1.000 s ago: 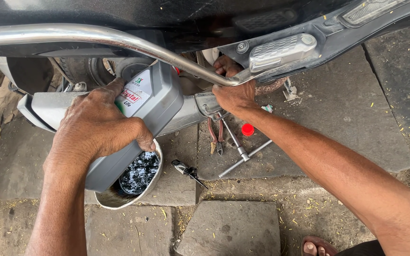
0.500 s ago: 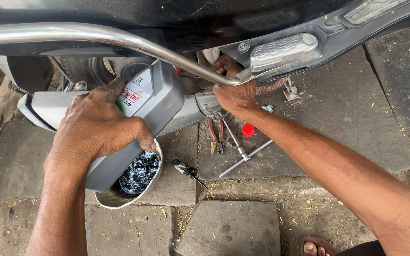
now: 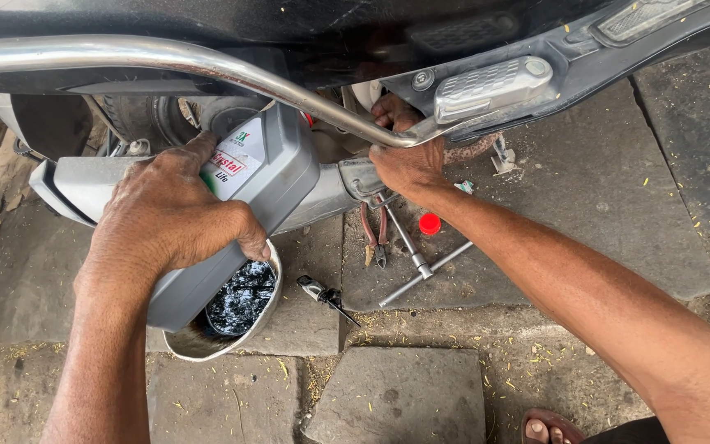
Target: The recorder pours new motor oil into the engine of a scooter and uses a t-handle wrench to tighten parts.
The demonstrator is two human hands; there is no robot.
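Head view: your left hand point(image 3: 170, 218) clenches a grey oil bottle point(image 3: 269, 177), tilted up toward the motorcycle above a metal bowl point(image 3: 207, 345) of black oil. Your right hand point(image 3: 408, 164) reaches behind the chrome bar point(image 3: 207, 62); grip cannot be told.

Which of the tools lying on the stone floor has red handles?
The pliers, lying just below the right hand. Their handles are reddish; the cross-shaped wrench beside them is bare metal, and the small tool near the bowl is dark.

Left hand point(image 3: 170, 218), palm down, fingers curled in a firm grip, forearm rising from below. Right hand point(image 3: 408, 164) reaches forward, arm extended diagonally, fingers closed.
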